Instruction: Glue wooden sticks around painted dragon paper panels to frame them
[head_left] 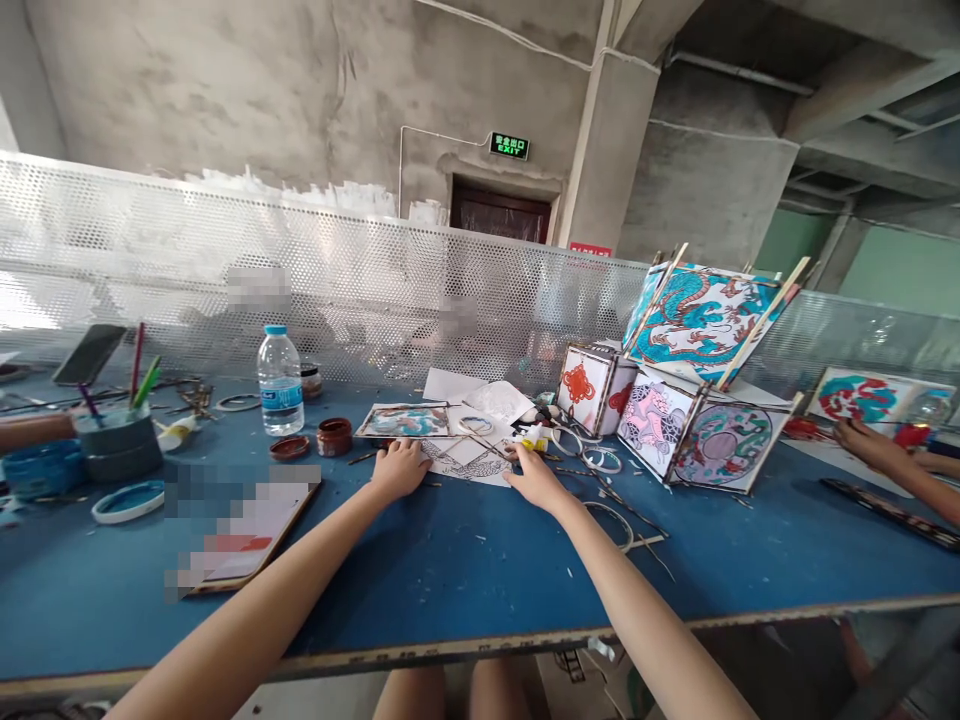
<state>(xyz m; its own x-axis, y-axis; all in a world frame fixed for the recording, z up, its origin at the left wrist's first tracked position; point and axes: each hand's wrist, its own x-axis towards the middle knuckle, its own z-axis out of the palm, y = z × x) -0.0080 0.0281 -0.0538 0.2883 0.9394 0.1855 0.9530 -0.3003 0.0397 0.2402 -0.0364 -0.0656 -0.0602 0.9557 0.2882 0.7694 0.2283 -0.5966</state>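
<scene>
Both my arms reach forward over a blue table (465, 570). My left hand (400, 467) rests with curled fingers on the near left corner of a line-drawn paper panel (466, 458). My right hand (534, 478) lies on the panel's right side, fingers bent down beside a small yellow and white glue tube (534, 436). Whether either hand grips anything is hidden. A coloured painted panel (405, 421) lies just behind the left hand.
A water bottle (280, 380), small brown paint pots (334, 436), brush cups (116, 440) and a clipboard (247, 535) stand to the left. Painted lantern boxes (679, 385) are stacked on the right. Another person's hand (862, 440) works at the far right. A perforated screen (337, 280) backs the table.
</scene>
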